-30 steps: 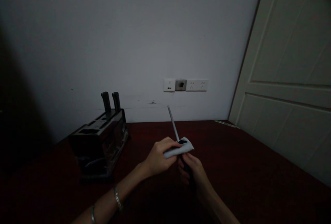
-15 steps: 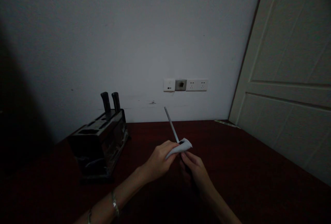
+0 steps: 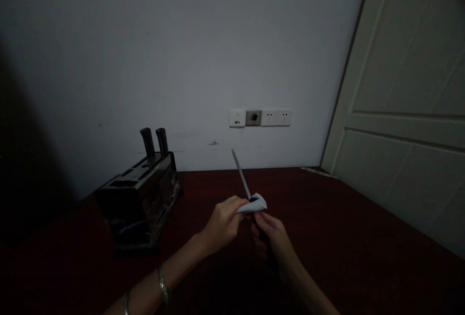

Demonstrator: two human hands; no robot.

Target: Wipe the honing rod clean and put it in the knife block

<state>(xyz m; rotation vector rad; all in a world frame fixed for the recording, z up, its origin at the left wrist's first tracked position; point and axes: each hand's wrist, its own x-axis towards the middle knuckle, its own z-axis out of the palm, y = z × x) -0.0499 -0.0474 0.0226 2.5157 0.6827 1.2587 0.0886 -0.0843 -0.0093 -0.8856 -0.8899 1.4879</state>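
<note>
A honing steel (image 3: 241, 175), a thin grey rod with a dark handle, points up and away from me, tilted to the left. My right hand (image 3: 275, 237) is closed round its handle, which my fingers partly hide. A folded white tissue (image 3: 255, 205) is pinched in my left hand (image 3: 224, 219). It wraps round the base of the rod, just above the handle. Both hands are close together over the dark red table (image 3: 308, 208).
On the left stands a black knife block (image 3: 140, 198) with two black-handled knives (image 3: 154, 143) in it. Behind the table is a pale wall with sockets (image 3: 276, 118). A panelled door (image 3: 403, 111) rises at the right. A flat strip (image 3: 317, 172) lies at the back right.
The tissue and my left hand have shifted slightly left, and the tissue is folded closer round the rod's base. My right hand has turned a little, showing more of the dark handle.
</note>
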